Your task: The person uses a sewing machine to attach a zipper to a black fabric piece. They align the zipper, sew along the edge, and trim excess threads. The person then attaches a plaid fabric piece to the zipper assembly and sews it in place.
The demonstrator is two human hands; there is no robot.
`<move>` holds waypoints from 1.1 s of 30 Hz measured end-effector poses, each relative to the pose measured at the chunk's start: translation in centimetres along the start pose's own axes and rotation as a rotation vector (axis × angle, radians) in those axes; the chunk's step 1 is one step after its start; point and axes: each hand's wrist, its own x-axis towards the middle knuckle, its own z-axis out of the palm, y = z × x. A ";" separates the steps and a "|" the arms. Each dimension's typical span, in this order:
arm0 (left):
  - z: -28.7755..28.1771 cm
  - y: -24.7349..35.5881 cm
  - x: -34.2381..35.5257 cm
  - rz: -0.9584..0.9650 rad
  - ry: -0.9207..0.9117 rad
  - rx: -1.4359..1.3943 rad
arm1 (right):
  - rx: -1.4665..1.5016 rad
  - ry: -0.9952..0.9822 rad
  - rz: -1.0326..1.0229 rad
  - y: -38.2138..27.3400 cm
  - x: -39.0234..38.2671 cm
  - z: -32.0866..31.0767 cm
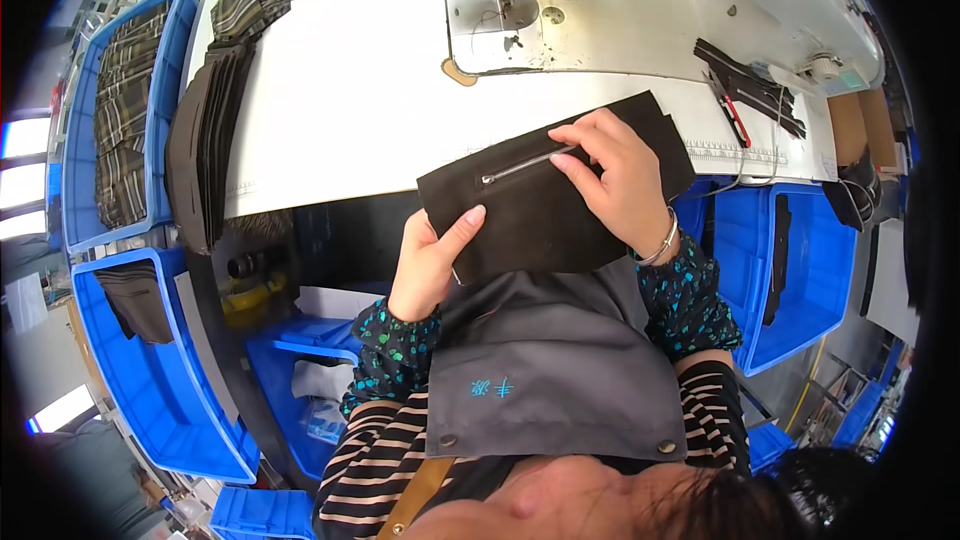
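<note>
Head view: your left hand [428, 258] pinches the dark fabric panel [540, 225] at its left side, thumb on top, and your right hand [625, 175] pinches it around the zipper [520, 170]. Panel's sitting over the near edge of the surface [350, 90].

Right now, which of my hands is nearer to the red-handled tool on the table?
Right. Your right hand is on the dark fabric, left of the red-handled tool; your left hand holds the fabric's left edge, farther off.
</note>
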 end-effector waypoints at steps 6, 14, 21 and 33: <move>-0.1 -0.5 0.7 0.008 0.029 -0.221 | 0.131 -0.083 0.081 -2.3 -0.1 0.9; 0.6 -1.1 1.2 0.036 0.015 -0.170 | 0.408 -0.325 0.275 -3.1 0.1 2.0; 0.7 -1.1 0.9 0.036 -0.039 -0.126 | 0.077 -0.138 -0.034 -3.4 -0.6 1.5; 1.2 -1.3 0.9 0.014 -0.070 -0.106 | 0.664 -0.511 0.302 -1.2 -1.6 1.5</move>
